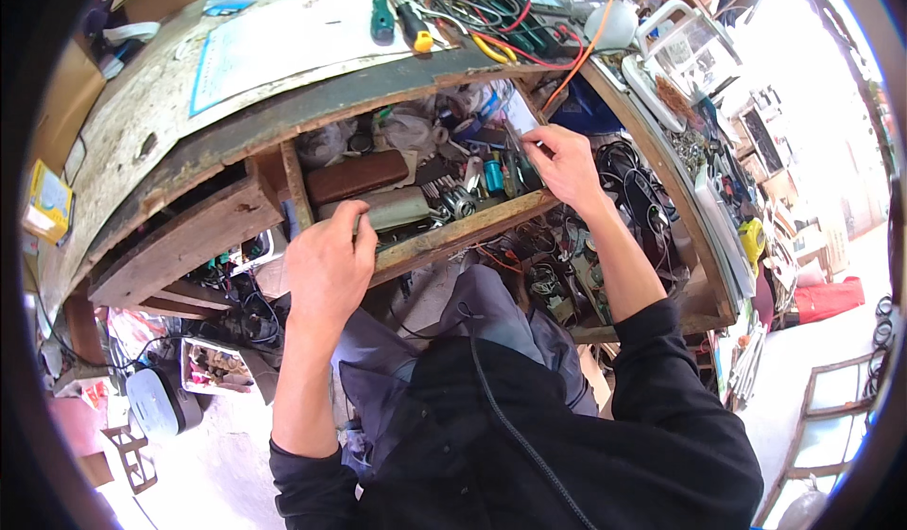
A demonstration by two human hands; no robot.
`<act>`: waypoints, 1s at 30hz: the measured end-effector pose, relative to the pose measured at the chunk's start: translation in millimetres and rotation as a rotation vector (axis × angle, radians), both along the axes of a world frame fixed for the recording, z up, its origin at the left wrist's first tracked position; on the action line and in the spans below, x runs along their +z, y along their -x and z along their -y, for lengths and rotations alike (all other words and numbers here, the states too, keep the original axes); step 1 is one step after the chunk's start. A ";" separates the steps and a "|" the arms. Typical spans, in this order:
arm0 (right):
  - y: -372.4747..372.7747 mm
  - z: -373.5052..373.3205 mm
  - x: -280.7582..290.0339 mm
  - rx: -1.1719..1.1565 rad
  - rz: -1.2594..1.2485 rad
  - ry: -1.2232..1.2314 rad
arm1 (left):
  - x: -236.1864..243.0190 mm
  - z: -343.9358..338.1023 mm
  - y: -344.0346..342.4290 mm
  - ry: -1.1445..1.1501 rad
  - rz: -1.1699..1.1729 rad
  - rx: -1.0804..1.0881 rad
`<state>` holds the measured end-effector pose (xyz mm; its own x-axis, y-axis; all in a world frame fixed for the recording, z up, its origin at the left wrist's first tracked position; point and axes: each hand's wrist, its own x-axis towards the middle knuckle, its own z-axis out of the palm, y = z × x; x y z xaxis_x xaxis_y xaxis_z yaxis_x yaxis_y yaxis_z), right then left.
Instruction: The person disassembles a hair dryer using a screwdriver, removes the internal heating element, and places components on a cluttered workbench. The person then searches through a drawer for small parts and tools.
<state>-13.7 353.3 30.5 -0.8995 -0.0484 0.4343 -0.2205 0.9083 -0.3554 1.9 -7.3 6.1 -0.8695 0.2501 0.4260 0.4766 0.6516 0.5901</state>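
The wooden drawer [463, 237], scuffed, rough-edged and crammed with small tools [457, 202], stands open below the tabletop [123, 166]. A smooth reddish-brown case [357, 177] lies at the drawer's left. By the drawer's front, the left hand [326, 261] has a loosely curled grip; above its right end, the right hand [565, 166] has a narrow one; whether either holds anything cannot be told.

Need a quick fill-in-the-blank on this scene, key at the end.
1. Between the left hand and the right hand, the one nearer the long brown case is the ____ one.
2. On the desktop, the black-and-yellow screwdriver lies to the ____ of the green-handled screwdriver.
3. The colour of the person's sleeves is ____.

Missing words: left; right; black
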 end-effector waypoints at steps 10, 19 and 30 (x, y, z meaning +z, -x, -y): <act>-12.9 12.2 -18.3 -0.046 -0.164 0.221 | 3.1 -0.4 -0.4 -0.078 0.007 -0.013; -5.3 13.3 -6.4 -0.004 0.125 0.021 | -1.4 -1.8 0.3 -0.127 -0.064 0.017; 37.1 23.6 4.1 0.592 0.530 0.024 | -2.2 -1.1 0.9 0.042 -0.186 0.041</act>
